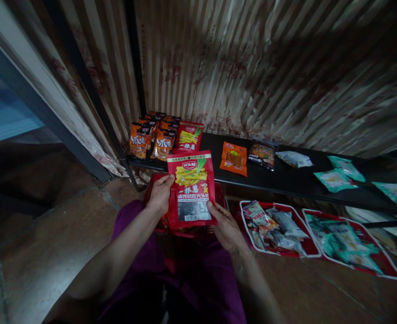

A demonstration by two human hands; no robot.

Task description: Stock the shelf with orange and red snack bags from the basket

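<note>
A red snack bag (191,191) with yellow sticks and green onion printed on it is held upright in front of me. My left hand (161,194) pinches its left edge, thumb on the front. At the lower right corner, my right hand (226,225) grips it with the thumb in front. Below the bag stands a red basket (219,198), its contents mostly hidden. Just behind, a like red bag (189,136) leans on the black shelf (201,177), next to several orange-and-black snack bags (164,144) at the shelf's left end.
Farther right on the shelf lie an orange packet (234,159), a dark packet (262,154), a white packet (295,159) and several green packets (335,180). Two white-rimmed red baskets of packets, one nearer (315,249) and one farther right (396,272), sit on the floor. A black post (136,58) rises at left.
</note>
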